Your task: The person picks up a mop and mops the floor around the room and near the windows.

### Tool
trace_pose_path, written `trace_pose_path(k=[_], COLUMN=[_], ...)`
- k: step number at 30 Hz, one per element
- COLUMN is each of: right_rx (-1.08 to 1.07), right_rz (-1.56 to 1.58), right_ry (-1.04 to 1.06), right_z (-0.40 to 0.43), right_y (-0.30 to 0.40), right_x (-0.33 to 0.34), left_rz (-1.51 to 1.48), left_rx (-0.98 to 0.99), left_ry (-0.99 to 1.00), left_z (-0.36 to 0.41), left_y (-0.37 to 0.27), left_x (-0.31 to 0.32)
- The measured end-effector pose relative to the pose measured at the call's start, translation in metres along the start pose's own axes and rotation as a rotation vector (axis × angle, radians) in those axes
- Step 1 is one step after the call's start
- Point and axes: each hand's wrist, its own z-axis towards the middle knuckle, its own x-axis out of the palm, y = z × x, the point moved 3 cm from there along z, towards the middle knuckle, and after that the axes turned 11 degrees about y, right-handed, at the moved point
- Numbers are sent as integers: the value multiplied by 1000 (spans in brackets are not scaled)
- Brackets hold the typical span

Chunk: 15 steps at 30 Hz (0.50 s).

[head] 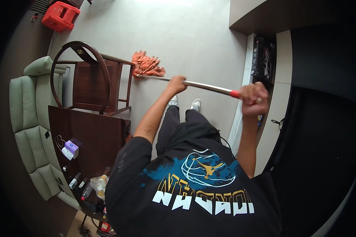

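Observation:
My left hand (176, 84) is closed around the lower part of a mop's metal handle (207, 86). Farther up, at the red grip near the handle's end, my right hand (254, 98) is wrapped around it and looks slightly blurred. The handle slants across in front of me. Its orange string mop head (148, 64) is spread on the pale tiled floor (187, 44), close against the legs of a dark wooden chair (96, 74). My two shoes stand on the floor below the handle.
A dark wooden table (86, 127) to my left bears a tissue box (72, 149), a plastic bottle (87, 190) and other items. Behind it curves a pale green sofa (32, 127). A red plastic stool (60, 17) lies far left. On my right runs a low cabinet (281, 71).

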Motion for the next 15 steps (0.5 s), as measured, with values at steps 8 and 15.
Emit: trace_pose_path(k=[8, 15], right_rx=[41, -90], right_rz=[-172, -254], right_ry=[102, 77], right_z=[-71, -192], right_y=[-3, 91], right_x=[41, -1], left_rz=[23, 48], left_rx=[-11, 112], left_ry=[-100, -3], left_z=[-56, -85], left_y=[1, -103], left_x=[5, 91])
